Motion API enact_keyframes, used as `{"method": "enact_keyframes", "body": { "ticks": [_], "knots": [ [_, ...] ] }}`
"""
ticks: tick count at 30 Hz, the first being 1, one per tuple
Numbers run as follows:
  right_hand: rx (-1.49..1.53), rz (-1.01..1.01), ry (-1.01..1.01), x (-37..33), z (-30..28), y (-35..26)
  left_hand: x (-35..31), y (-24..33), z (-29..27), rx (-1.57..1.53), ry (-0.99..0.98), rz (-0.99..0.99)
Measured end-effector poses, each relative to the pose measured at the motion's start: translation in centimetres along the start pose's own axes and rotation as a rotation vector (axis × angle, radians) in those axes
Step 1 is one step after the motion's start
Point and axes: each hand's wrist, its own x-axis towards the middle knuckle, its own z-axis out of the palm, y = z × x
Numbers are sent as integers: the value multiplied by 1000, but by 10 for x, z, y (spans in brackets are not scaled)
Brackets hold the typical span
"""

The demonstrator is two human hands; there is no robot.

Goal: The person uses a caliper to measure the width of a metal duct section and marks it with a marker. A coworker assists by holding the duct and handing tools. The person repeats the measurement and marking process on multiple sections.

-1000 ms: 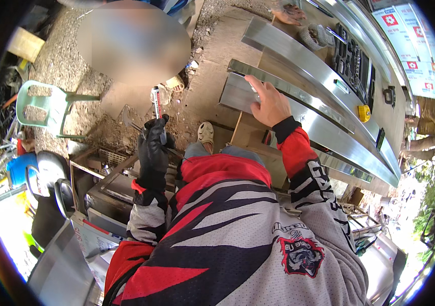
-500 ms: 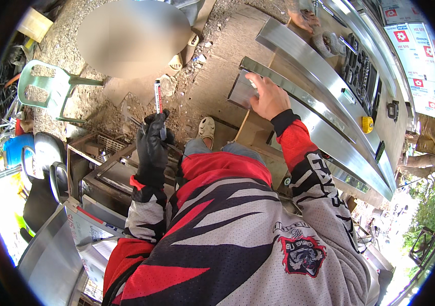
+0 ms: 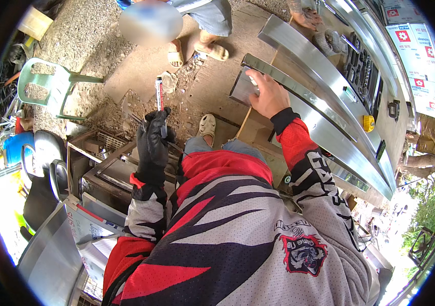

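Currently, the silver bar (image 3: 329, 140) lies on the counter (image 3: 390, 135), its left end under the right hand (image 3: 267, 97); whether those bent fingers grip cannot be told. Gloved fingers of the left hand (image 3: 152, 140) clamp a marker (image 3: 159, 94), clear of the metal. No marks are discernible, so progress seems slight; neighbouring bars (image 3: 314, 64) look unjoined.

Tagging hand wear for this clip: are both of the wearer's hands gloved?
No: the left hand wears a black glove, while the right hand shows bare skin.
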Motion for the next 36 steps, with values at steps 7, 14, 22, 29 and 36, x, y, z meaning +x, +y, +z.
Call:
{"method": "enact_keyframes", "body": {
  "ticks": [7,14,22,29,36],
  "knots": [
    [-20,6,60,-1,4,1,0,-1,2,4,-1,22],
    [28,6,94,-3,7,0,2,-4,3,21,-8,40],
    [226,50,157,-10,2,5,2,-6,4,44,9,11],
    [391,92,183,-3,3,30,8,-14,2,-38,-33,31],
    [627,673,-44,15,-6,19,11,-15,-3,-34,-14,27]
  ]
}}
